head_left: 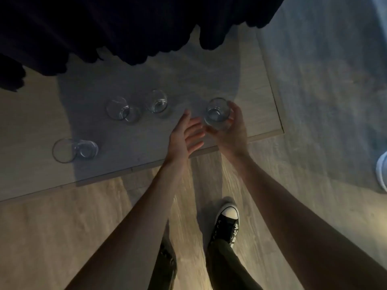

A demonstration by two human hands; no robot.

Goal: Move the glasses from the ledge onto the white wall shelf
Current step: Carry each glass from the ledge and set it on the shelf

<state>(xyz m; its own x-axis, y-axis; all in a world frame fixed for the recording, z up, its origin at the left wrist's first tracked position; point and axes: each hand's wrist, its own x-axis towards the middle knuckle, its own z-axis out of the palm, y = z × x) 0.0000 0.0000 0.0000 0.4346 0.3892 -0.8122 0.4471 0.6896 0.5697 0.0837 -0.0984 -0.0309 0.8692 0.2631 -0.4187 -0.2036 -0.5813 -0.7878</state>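
Held glass: a short clear tumbler (216,114) with a thick base and a thin rim, seen from above through its open mouth. The dim light leaves it grey and faint.
Right hand: the right hand (232,130) is wrapped round the held glass, with the thumb by the rim on the far side and the fingers curled under the near side.
Left hand: the left hand (184,137) holds nothing. Its fingers (195,133) are straight and slightly spread, their tips just beside the held glass and not plainly touching it.
Nearest glass: a tumbler of the same kind (157,102) on the ledge (251,114), just beyond and to the left of the left fingertips.
Middle glass: another tumbler (121,110), further left of those fingertips and near the nearest glass.
Far glass: a fourth tumbler (74,150), well apart to the left of the left wrist, close to the ledge's near edge.
Hard to tell: the right fingers mask the held glass's base, so it may be standing on the ledge or lifted off it. The three loose glasses show rim and base offset, and I cannot tell whether they are upright or leaning.
Cut off: a dark curtain (129,28) covers the far part of the ledge. A white object (381,172) is cropped by the right edge.
Writing: there are white marks on the side of the black shoe (227,225) with a white toe cap, too blurred to read.
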